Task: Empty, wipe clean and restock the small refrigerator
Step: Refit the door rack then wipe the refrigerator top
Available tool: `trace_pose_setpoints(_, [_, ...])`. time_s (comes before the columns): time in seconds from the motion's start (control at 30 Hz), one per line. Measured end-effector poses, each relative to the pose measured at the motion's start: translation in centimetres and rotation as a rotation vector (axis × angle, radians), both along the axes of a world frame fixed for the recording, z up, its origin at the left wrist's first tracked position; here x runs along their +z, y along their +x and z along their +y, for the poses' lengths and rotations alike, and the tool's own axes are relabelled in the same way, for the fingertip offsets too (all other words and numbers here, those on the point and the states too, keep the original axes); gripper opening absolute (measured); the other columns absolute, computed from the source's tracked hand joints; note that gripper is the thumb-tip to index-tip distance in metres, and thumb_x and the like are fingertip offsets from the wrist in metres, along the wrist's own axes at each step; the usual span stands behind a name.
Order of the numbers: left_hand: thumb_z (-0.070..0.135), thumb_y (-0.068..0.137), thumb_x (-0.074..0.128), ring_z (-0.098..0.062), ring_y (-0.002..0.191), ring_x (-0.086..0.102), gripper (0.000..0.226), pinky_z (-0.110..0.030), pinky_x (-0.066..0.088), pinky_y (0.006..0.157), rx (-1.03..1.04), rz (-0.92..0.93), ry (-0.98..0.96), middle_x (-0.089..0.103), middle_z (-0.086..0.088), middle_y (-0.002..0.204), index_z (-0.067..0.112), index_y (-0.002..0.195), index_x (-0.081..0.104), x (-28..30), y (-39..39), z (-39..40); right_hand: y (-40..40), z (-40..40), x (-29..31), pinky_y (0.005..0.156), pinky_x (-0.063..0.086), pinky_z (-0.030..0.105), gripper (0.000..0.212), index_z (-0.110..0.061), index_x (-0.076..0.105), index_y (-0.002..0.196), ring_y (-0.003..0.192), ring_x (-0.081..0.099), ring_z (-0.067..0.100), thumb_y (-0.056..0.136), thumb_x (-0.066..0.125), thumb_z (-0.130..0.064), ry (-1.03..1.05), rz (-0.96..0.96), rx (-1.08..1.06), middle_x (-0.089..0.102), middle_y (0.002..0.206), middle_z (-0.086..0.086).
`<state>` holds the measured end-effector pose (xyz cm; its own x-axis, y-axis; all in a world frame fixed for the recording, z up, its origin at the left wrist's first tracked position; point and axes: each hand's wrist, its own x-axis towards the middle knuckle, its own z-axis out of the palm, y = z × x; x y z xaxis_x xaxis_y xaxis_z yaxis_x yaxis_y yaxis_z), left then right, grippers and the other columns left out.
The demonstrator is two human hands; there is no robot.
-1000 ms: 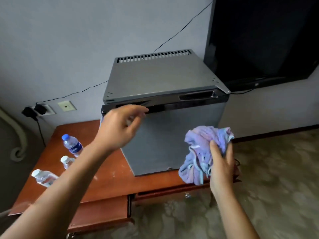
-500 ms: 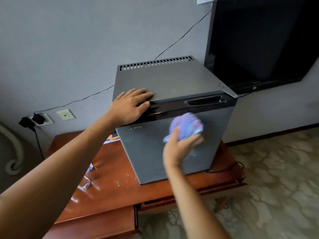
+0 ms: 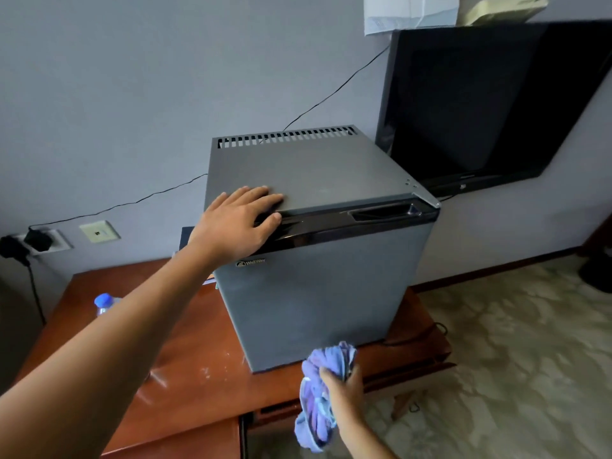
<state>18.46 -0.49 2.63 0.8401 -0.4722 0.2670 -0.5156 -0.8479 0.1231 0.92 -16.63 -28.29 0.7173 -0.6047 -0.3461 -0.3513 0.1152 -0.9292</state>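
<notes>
The small grey refrigerator (image 3: 318, 293) stands on a wooden table (image 3: 185, 366) with its door closed. My left hand (image 3: 240, 221) lies flat on the front left corner of its top, fingers straight, thumb over the dark handle strip. My right hand (image 3: 344, 389) grips a bunched purple-blue cloth (image 3: 323, 392) at the door's bottom edge, near the table's front. One water bottle (image 3: 104, 303) with a blue cap shows beside my left forearm; the rest of it is hidden.
A black television (image 3: 490, 104) hangs on the wall right of the refrigerator. A wall socket with a black plug (image 3: 36, 241) and a cable run along the wall at left. Patterned floor (image 3: 513, 359) lies to the right. A drawer front (image 3: 185, 438) sits below the table's edge.
My left hand came to rest on the refrigerator's top corner. My right hand with the cloth rose to the door's upper part, then dropped down the door to its bottom edge.
</notes>
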Motion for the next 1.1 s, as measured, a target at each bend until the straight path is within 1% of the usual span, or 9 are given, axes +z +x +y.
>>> trace_pose_setpoints(0.1, [0.062, 0.103, 0.027, -0.013, 0.152, 0.023, 0.053, -0.044, 0.018, 0.121, 0.006, -0.024, 0.034, 0.033, 0.015, 0.163, 0.045, 0.153, 0.036, 0.1, -0.2, -0.2, -2.0, -7.5, -2.2, 0.076, 0.052, 0.034, 0.065, -0.002, 0.064, 0.109, 0.081, 0.068, 0.027, 0.064, 0.089, -0.042, 0.127, 0.125, -0.201, 0.070, 0.097, 0.015])
trace_pose_setpoints(0.27, [0.072, 0.091, 0.009, -0.020, 0.148, 0.026, 0.072, -0.048, 0.023, 0.117, 0.059, -0.043, 0.108, 0.030, 0.012, 0.164, 0.046, 0.156, 0.026, -0.1, -0.1, -0.4, -1.8, -20.8, -10.8, 0.097, 0.055, 0.056, 0.058, -0.015, 0.070, 0.106, 0.097, 0.073, 0.030, 0.064, 0.091, -0.050, 0.176, 0.096, -0.272, 0.076, 0.103, 0.008])
trace_pose_setpoints(0.37, [0.072, 0.091, 0.010, -0.019, 0.149, 0.026, 0.073, -0.046, 0.023, 0.117, 0.076, -0.043, 0.124, 0.029, 0.012, 0.165, 0.046, 0.157, 0.023, -0.1, -0.1, -0.6, 0.0, -24.3, -4.4, 0.100, 0.053, 0.058, 0.049, -0.017, 0.065, 0.106, 0.106, 0.069, 0.039, 0.065, 0.085, -0.034, 0.158, 0.025, -0.276, 0.071, 0.113, 0.018])
trace_pose_setpoints(0.47, [0.071, 0.092, 0.012, -0.016, 0.151, 0.022, 0.072, -0.045, 0.020, 0.120, 0.087, -0.022, 0.123, 0.026, 0.013, 0.166, 0.046, 0.158, 0.022, 0.3, -0.3, -0.9, 3.9, -27.9, -2.8, 0.095, 0.055, 0.058, 0.044, -0.021, 0.064, 0.094, 0.097, 0.072, 0.035, 0.060, 0.079, -0.044, 0.015, -0.010, -0.276, 0.073, 0.102, 0.010])
trace_pose_setpoints(0.57, [0.073, 0.091, 0.010, -0.016, 0.153, 0.020, 0.070, -0.045, 0.018, 0.122, 0.100, 0.004, 0.124, 0.024, 0.015, 0.167, 0.050, 0.157, 0.019, 0.4, -0.3, -0.8, 7.5, -27.4, 2.2, 0.096, 0.052, 0.043, 0.037, -0.015, 0.058, 0.118, 0.100, 0.066, 0.028, 0.089, 0.073, -0.032, -0.036, -0.001, -0.081, 0.067, 0.107, 0.004])
trace_pose_setpoints(0.7, [0.075, 0.092, 0.010, -0.018, 0.154, 0.019, 0.068, -0.047, 0.017, 0.125, 0.116, 0.032, 0.136, 0.021, 0.018, 0.167, 0.054, 0.157, 0.015, 0.5, -0.1, -0.6, 10.4, -25.7, 6.2, 0.088, 0.043, 0.037, 0.061, 0.003, 0.036, 0.142, 0.115, 0.058, 0.032, 0.090, 0.068, -0.001, -0.158, 0.133, 0.020, 0.053, 0.122, 0.016])
trace_pose_setpoints(0.83, [0.069, 0.097, 0.005, -0.017, 0.154, 0.020, 0.063, -0.045, 0.018, 0.124, 0.129, 0.022, 0.137, 0.022, 0.019, 0.167, 0.053, 0.157, 0.016, 0.2, 0.0, -0.4, 10.4, -25.5, 12.7, 0.107, 0.041, 0.039, 0.061, -0.002, 0.040, 0.147, 0.133, 0.052, 0.034, 0.091, 0.064, 0.003, -0.318, -0.081, -0.227, 0.049, 0.147, 0.019])
trace_pose_setpoints(0.93, [0.065, 0.098, 0.001, -0.016, 0.155, 0.018, 0.061, -0.045, 0.017, 0.124, 0.143, 0.032, 0.132, 0.020, 0.020, 0.167, 0.054, 0.157, 0.015, 0.1, 0.2, -0.4, 8.8, -25.6, 20.7, 0.107, 0.040, 0.026, 0.052, -0.011, 0.051, 0.138, 0.128, 0.054, 0.022, 0.088, 0.056, 0.001, -0.539, -0.418, -0.400, 0.056, 0.139, 0.010])
trace_pose_setpoints(1.1, [0.062, 0.102, 0.007, -0.016, 0.155, 0.017, 0.056, -0.046, 0.016, 0.124, 0.177, 0.043, 0.144, 0.018, 0.020, 0.167, 0.053, 0.157, 0.014, 0.1, -0.3, -0.7, 7.6, -18.5, 30.9, 0.104, 0.045, 0.035, 0.037, -0.013, 0.070, 0.119, 0.119, 0.060, 0.024, 0.085, 0.055, -0.012, -1.085, -0.796, 0.074, 0.068, 0.124, 0.006])
